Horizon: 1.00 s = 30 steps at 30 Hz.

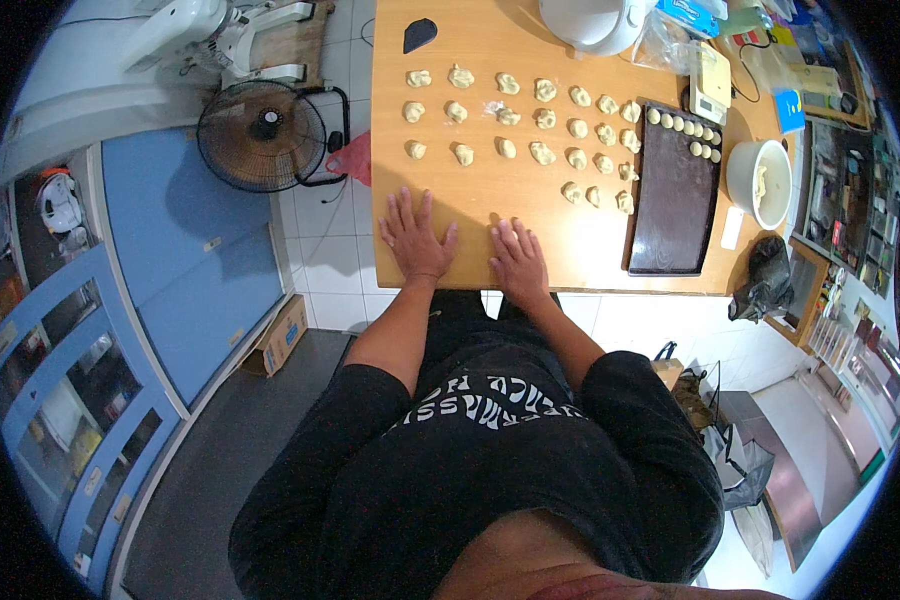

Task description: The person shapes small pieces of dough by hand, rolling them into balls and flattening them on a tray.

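My left hand (417, 237) lies palm down near the front left of the wooden table (580, 260), its fingers spread. To its right, my right hand (519, 262) rests palm down by the front edge, fingers stretched forward and thumb apart. Neither hand visibly holds anything; what may be under the palms is hidden. Beyond them, several rough dough pieces (507, 148) sit in uneven rows across the tabletop. On the right, a dark baking tray (668, 225) carries several smooth round dough balls (679, 125) at its far end.
A white bowl (776, 185) with some dough stands right of the tray, near a kitchen scale (711, 85). A dark dough scraper (420, 36) lies at the far left. A black plastic bag (766, 280) hangs by the right corner. A fan (262, 135) stands left of the table.
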Tool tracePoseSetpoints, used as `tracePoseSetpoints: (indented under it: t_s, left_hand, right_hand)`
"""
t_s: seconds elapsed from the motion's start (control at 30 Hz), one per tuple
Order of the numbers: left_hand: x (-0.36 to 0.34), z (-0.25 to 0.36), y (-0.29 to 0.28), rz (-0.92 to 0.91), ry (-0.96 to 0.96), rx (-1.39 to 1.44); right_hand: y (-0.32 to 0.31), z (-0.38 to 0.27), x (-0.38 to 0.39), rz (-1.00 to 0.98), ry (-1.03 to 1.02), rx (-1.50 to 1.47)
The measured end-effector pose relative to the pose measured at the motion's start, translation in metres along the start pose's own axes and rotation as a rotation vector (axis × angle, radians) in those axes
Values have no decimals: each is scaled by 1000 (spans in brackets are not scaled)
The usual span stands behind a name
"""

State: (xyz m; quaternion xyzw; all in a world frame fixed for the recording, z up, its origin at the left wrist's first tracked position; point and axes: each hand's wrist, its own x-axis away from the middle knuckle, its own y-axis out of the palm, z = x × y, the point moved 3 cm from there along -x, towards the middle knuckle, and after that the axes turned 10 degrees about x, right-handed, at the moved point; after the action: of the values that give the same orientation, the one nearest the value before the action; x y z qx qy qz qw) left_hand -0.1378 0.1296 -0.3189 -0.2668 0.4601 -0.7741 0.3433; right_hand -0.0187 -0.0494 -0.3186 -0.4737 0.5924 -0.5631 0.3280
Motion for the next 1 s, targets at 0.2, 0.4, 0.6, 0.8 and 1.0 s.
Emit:
tracePoseSetpoints:
  t_s: [0.2,0.4,0.6,0.8,1.0]
  left_hand:
    - [0,5,-2,-31,-19,13]
    - [-1,1,0,-33,-21,1]
    - [1,-1,2,-19,-32,12]
    - [0,1,-1,-37,-23,6]
    - [-1,-1,3,8,5,3]
  right_hand:
    - [-10,31,-30,117,235,-136]
    - [-22,14,-73,-4,100,-112]
    - [-5,-5,-8,-50,-52,-129]
    - [-11,33,-26,38,176,-180]
    - [-27,10,-57,-18,55,-133]
